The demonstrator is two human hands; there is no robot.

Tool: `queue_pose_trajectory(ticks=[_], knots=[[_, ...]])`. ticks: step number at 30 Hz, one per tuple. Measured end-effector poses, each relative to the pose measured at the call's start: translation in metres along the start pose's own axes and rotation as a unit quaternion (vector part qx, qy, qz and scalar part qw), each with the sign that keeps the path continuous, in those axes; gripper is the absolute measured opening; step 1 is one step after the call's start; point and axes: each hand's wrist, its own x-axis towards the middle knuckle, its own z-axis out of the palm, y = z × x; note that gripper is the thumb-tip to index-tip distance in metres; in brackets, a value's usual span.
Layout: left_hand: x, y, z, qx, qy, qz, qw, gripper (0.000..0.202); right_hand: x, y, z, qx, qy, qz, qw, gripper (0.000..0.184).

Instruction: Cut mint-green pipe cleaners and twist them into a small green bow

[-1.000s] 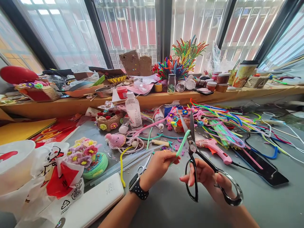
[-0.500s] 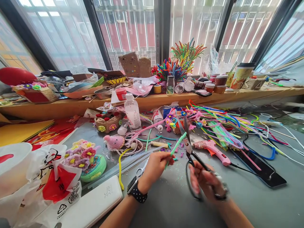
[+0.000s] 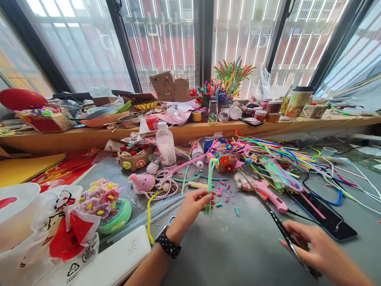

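In my left hand (image 3: 195,204) I pinch a small bundle of light green pipe cleaners (image 3: 210,178), held upright over the grey table with a bent, looped top. My right hand (image 3: 308,240) is closed around the handles of black-handled scissors (image 3: 272,210). Their blades look closed and point up and left, passing over the pink glue gun (image 3: 268,194). Below and beside the bundle lie small pink and green cut bits (image 3: 219,192). Behind it stands a woven basket (image 3: 228,163) with little fuzzy flowers.
Loose coloured pipe cleaners (image 3: 276,163) lie at the right, near a dark phone (image 3: 327,216). A clear bottle (image 3: 166,145), a pink crocheted piece (image 3: 143,182) with beads, and a white power bank (image 3: 119,260) stand or lie to the left. A cluttered ledge (image 3: 119,131) runs along the windows.
The scissors have moved away to the right and their blades have come together. My left hand has moved slightly left, and the green pipe cleaners now stand more upright.
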Motion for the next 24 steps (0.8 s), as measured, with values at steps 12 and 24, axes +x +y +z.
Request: queue_pose_trajectory(ticks=[12, 24], knots=[[-0.008, 0.011, 0.005, -0.062, 0.048, 0.009, 0.997, 0.026, 0.001, 0.021, -0.036, -0.151, -0.114, 0.087, 0.978, 0.012], [0.001, 0.003, -0.001, -0.038, 0.033, 0.007, 0.999, 0.031, 0.114, -0.120, 0.064, 0.287, 0.003, -0.113, 0.951, 0.030]])
